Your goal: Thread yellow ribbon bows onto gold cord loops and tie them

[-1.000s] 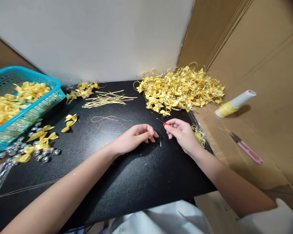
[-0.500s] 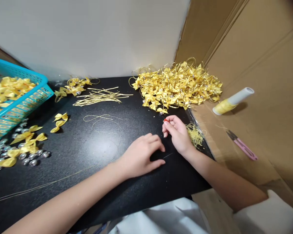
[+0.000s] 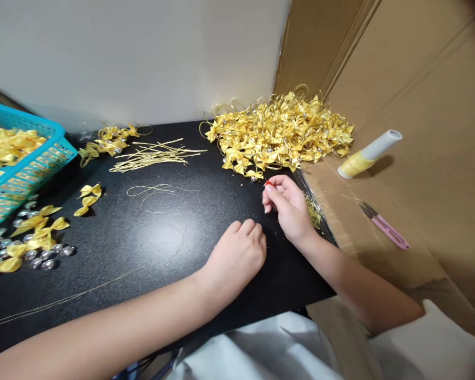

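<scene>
My left hand (image 3: 237,250) rests on the black table with its fingers curled in and its back toward me. What the fingers hold, if anything, is hidden. My right hand (image 3: 287,206) is just above the table's right side, thumb pressed to curled fingers. A small red thing (image 3: 268,183) shows at its index fingertip; whether it is held or worn I cannot tell. A long thin thread (image 3: 142,267) loops across the table and runs toward my left hand. Yellow thread scraps (image 3: 313,211) lie beside my right hand.
Yellow ribbon bows with bells (image 3: 277,132) form a heap at the back. Gold cord pieces (image 3: 154,155), loose bows (image 3: 43,232) and silver bells (image 3: 47,258) lie leftward, by a turquoise basket (image 3: 35,169). On cardboard at right are a thread tube (image 3: 370,153) and pink snips (image 3: 388,229).
My left hand has turned over and its fingers have curled closed. A thin needle-like line by its thumb is out of sight now. My right hand keeps its pinch; the view has shifted slightly.
</scene>
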A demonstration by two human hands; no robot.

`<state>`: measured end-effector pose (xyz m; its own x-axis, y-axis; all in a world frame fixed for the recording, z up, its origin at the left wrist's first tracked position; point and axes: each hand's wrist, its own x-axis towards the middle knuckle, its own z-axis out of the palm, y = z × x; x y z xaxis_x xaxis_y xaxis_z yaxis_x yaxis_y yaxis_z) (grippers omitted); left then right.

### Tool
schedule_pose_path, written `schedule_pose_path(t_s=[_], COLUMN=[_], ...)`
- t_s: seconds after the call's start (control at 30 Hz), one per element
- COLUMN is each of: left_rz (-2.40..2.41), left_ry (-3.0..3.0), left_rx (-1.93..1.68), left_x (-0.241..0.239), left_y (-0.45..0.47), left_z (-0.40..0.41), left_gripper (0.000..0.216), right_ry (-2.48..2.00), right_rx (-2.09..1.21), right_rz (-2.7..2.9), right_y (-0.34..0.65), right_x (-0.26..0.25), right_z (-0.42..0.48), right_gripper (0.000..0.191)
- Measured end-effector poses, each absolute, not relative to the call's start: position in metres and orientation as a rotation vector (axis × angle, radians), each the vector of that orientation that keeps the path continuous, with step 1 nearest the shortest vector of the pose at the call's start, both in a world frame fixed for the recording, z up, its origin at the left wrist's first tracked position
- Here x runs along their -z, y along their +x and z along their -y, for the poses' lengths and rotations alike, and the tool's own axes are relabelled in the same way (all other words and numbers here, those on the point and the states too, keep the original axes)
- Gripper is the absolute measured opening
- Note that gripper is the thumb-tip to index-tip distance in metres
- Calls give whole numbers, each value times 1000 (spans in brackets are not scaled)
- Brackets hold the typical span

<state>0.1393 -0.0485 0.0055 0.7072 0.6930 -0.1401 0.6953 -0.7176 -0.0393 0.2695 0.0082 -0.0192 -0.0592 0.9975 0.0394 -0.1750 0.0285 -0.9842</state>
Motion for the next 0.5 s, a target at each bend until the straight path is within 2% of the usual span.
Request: schedule_pose_path(t_s=[0.27,0.5], left_rz=[-1254,-1272], left_ry=[2801,1954], left_rx=[137,-393], left_x=[6,-5], left_y=[129,105], left_z=[42,20], left_gripper=[19,17], right_ry=[-1006,-940], right_rx=[-1295,-1350], right_rz=[1118,1157], right_y=[271,276], right_x=[17,18], right_z=[-11,-10], right_gripper=[19,19])
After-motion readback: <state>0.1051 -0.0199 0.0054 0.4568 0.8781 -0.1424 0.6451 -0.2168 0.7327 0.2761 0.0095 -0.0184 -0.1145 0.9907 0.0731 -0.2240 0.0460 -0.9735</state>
